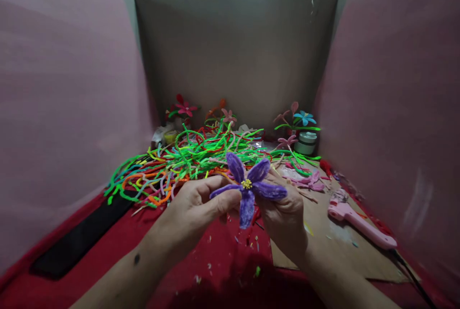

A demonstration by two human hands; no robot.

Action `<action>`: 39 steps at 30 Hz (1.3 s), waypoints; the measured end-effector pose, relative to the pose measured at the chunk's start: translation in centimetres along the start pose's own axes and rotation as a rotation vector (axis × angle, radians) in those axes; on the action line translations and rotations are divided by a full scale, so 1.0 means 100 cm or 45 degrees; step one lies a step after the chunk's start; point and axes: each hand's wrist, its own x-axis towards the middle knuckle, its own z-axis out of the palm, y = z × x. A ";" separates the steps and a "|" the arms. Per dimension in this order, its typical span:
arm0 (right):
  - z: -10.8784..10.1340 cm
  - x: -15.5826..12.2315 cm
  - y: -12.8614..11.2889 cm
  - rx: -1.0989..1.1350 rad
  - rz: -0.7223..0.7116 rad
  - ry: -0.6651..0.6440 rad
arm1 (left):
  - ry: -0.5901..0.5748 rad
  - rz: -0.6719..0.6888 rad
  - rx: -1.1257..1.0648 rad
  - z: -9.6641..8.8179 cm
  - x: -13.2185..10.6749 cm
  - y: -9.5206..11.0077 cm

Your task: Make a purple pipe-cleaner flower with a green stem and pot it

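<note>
A purple pipe-cleaner flower [247, 186] with a small yellow centre faces me, held up between both hands above the red cloth. My left hand [196, 206] is closed, its thumb and fingers pinching the flower from the left behind the petals. My right hand [283, 213] is closed too, gripping the flower from behind on the right; the stem is hidden by the fingers.
A heap of green, orange and red pipe cleaners [187, 160] lies behind the hands. Finished flowers [304, 118] and a small jar [306, 143] stand at the back. A pink glue gun [359, 225] rests on a cardboard sheet [334, 251]. A black strip [86, 234] lies left.
</note>
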 end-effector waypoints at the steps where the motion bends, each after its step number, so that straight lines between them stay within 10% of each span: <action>1: 0.000 0.000 -0.001 -0.006 0.007 -0.004 | -0.022 -0.041 -0.043 0.002 0.002 -0.002; 10: 0.008 -0.006 0.002 0.198 0.248 0.022 | -0.231 -0.340 -0.646 -0.004 0.014 -0.008; 17: 0.004 -0.003 0.007 0.000 0.060 0.000 | 0.248 -0.090 -0.347 -0.014 0.010 -0.012; 23: 0.002 -0.003 0.002 -0.210 -0.147 -0.048 | 0.073 -0.174 -0.436 0.005 -0.002 -0.020; 33: 0.010 -0.014 0.015 -0.011 0.146 0.068 | 0.132 -0.082 -0.251 0.006 0.006 -0.030; 39: 0.007 -0.012 0.011 0.079 0.089 -0.039 | 0.572 0.250 0.003 -0.023 0.003 0.010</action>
